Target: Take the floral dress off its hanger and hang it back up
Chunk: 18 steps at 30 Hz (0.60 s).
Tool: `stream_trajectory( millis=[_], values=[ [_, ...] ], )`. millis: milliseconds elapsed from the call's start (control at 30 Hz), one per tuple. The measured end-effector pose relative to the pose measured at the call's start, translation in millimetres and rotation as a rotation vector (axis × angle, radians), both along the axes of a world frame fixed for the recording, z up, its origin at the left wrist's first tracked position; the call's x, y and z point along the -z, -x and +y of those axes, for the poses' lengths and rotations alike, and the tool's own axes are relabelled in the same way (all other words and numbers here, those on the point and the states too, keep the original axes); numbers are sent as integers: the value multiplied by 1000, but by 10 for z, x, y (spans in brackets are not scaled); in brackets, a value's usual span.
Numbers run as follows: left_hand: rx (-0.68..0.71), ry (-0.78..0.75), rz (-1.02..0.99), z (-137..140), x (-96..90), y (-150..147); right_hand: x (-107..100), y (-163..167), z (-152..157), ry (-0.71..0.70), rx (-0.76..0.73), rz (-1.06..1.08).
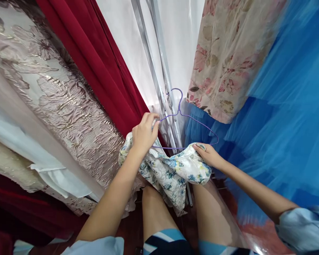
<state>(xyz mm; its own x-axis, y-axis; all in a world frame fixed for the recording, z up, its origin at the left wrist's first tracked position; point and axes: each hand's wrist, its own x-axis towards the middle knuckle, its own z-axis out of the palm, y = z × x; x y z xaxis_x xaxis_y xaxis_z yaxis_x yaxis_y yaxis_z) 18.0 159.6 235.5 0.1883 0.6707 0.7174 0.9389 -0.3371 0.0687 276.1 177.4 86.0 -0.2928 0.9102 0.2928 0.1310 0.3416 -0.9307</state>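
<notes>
A white floral garment [172, 173] with blue and yellow flowers hangs between my two hands, its lower end bunched above my knees. My left hand [145, 131] is closed at its left shoulder, where the left end of a purple wire hanger [199, 121] meets the cloth. The right hand [207, 155] pinches the garment's upper right edge, thumb on top. The hanger's right arm sticks out bare above this hand, and its hook points upward. Part of the hanger's left end is hidden by my left hand.
Silver metal rack poles [154, 63] stand ahead, behind the hanger. A dark red drape [95, 63] and a pinkish brocade gown [66, 95] hang to the left. On the right are a floral pink dress [218, 71] and a blue tulle skirt [287, 117].
</notes>
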Motion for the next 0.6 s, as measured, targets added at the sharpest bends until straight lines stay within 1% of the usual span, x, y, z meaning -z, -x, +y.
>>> stream_trajectory(
  millis=[67, 133, 233, 300, 333, 500, 533, 567, 600],
  values=[
    [48, -18, -9, 66, 61, 1, -18, -115, -26, -95, 100, -17],
    [101, -4, -18, 132, 130, 37, -2, -285, -23, -228, 280, -41],
    [158, 19, -43, 201, 198, 78, 42, -569, 29, -473, 541, -51],
    [188, 19, -66, 223, 207, 63, 16, -726, 87, -594, 639, -75],
    [201, 18, -75, 230, 205, 44, -27, -786, 121, -626, 673, -100],
    [240, 13, -98, 259, 205, -44, -384, -907, 335, -680, 823, -243],
    [238, 14, -100, 263, 212, -44, -440, -915, 374, -661, 825, -266],
    [226, 16, -99, 264, 219, -35, -482, -926, 404, -613, 800, -283],
    [204, 16, -96, 262, 224, -19, -509, -938, 421, -535, 745, -286]
  ],
)
